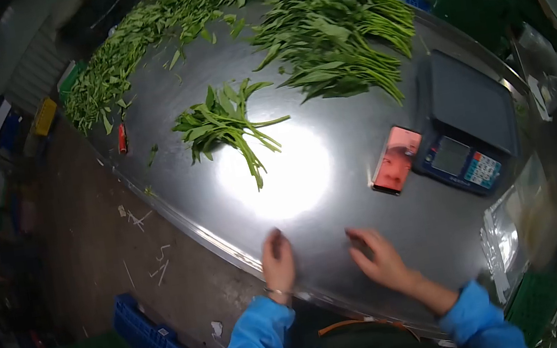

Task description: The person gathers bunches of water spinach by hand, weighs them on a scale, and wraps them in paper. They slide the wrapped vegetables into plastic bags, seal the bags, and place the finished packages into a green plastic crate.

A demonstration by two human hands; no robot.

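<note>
Steel prep table under a hard light glare, greens all over it, both hands empty.

Left hand lies flat and open on the near edge of the table at about 6 o'clock; right hand is just beside it, fingers loosely curled, gripping nothing. Nearest greens are a small bunch past the glare at 12 o'clock from the hands, well apart from them. Bigger pile sits at 1 o'clock, a long heap at 11. Scale at 2 o'clock, with a phone right beside it.
</note>
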